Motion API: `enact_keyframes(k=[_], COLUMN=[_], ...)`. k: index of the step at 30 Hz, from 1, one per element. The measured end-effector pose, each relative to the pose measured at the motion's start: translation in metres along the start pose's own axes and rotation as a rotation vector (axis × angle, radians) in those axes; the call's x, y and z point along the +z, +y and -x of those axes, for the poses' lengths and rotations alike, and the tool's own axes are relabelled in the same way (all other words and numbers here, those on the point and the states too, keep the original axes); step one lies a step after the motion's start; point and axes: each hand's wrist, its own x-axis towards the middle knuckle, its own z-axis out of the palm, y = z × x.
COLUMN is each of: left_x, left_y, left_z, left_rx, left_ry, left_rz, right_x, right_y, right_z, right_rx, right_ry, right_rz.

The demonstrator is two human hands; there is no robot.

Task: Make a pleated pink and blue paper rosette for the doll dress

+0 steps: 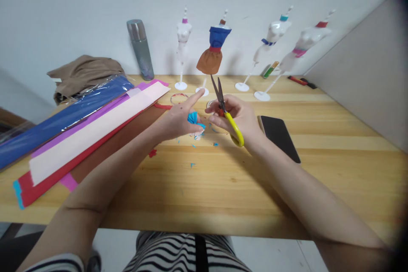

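Note:
My left hand [178, 120] is closed on a crumpled piece of blue crepe paper [193, 117], its index finger stretched out toward the back of the table. In my right hand [240, 114] is a pair of scissors [235, 129] with yellow handles, the dark blades pointing up and slightly apart. Something small and red shows by the right fingers; I cannot make out what it is. Under my hands lie several blue paper scraps [216, 144] and whitish bits. A red scrap [153, 153] lies nearer to me, below the left wrist.
Several white mannequins stand along the wall; one wears a blue top and brown skirt [209, 60]. Long crepe paper sheets [95, 123] fill the left side, beside brown cloth [84, 70] and a flask [142, 53]. A black phone [280, 138] lies right; a glue stick [270, 69] is behind.

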Motion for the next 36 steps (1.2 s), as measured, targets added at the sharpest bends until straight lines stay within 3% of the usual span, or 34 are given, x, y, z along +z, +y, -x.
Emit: enact_keyframes(k=[4, 8, 12, 15, 22, 30, 36], left_x=[0.012, 0.020, 0.020, 0.020, 0.026, 0.015, 0.011], left_y=[-0.001, 0.003, 0.008, 0.008, -0.002, -0.002, -0.010], left_z=[0.001, 0.001, 0.003, 0.004, -0.003, -0.001, -0.006], left_rx=[0.131, 0.267, 0.304, 0.231, -0.142, -0.218, -0.239], left_ry=[0.039, 0.056, 0.034, 0.032, 0.157, 0.055, -0.063], left_rz=[-0.072, -0.097, -0.094, 0.019, 0.512, 0.698, 0.769], right_x=[0.007, 0.016, 0.023, 0.024, 0.020, 0.012, -0.005], right_y=[-0.004, -0.005, -0.007, -0.007, -0.001, -0.008, -0.014], right_z=[0.007, 0.010, 0.012, 0.013, 0.009, 0.010, 0.005], right_rx=[0.020, 0.015, 0.010, -0.005, 0.059, 0.012, -0.073], right_ry=[-0.064, -0.048, -0.057, 0.003, 0.245, 0.148, -0.024], right_rz=[-0.006, 0.057, -0.037, -0.098, -0.303, -0.215, -0.091])
